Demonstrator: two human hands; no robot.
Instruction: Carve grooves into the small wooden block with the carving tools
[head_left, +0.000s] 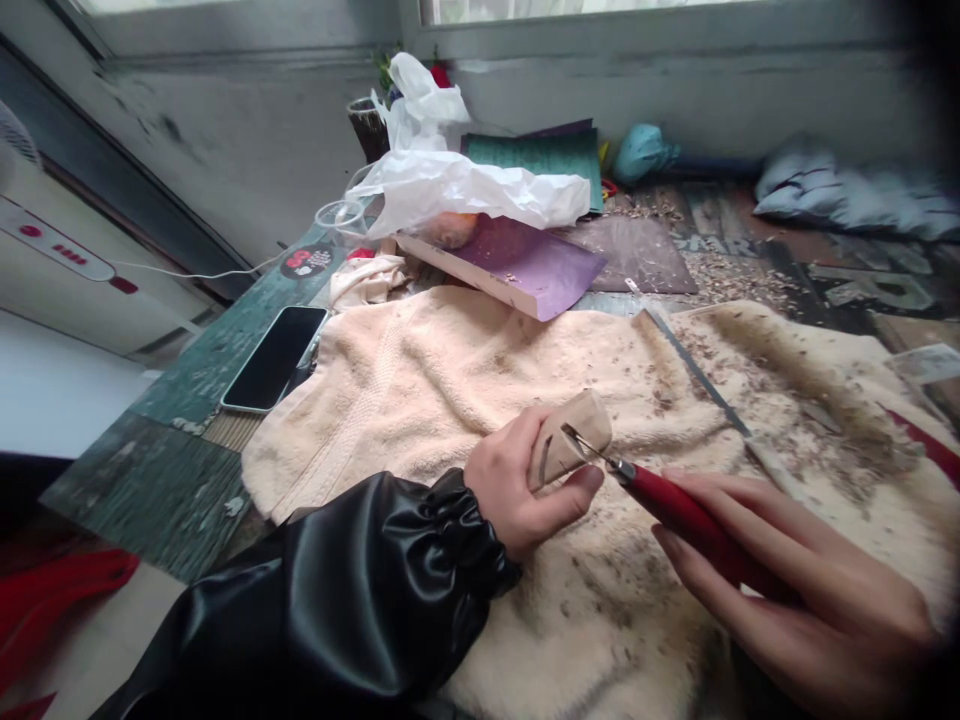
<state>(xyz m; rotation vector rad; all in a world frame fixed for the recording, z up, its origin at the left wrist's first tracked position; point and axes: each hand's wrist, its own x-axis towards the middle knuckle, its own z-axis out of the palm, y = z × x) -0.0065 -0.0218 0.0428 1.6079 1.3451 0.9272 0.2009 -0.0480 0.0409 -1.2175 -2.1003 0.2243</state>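
Observation:
My left hand (517,485) is closed around a small wooden block (577,425) with dark marks and a cut on its upper face. In my right hand (795,570) is a carving tool (675,505) with a red handle and a thin metal shaft. Its tip meets the block near the dark cut, just above my left thumb. Both hands are over a beige towel (390,400) sprinkled with brown wood shavings. My right palm is partly hidden in shadow at the lower right.
A smartphone (274,358) lies left of the towel. Behind it are a purple sheet (536,262), white plastic (480,185) and a clear cup (341,218). A long metal strip (697,370) crosses the towel's right side. Shavings (739,280) cover the table at the back right.

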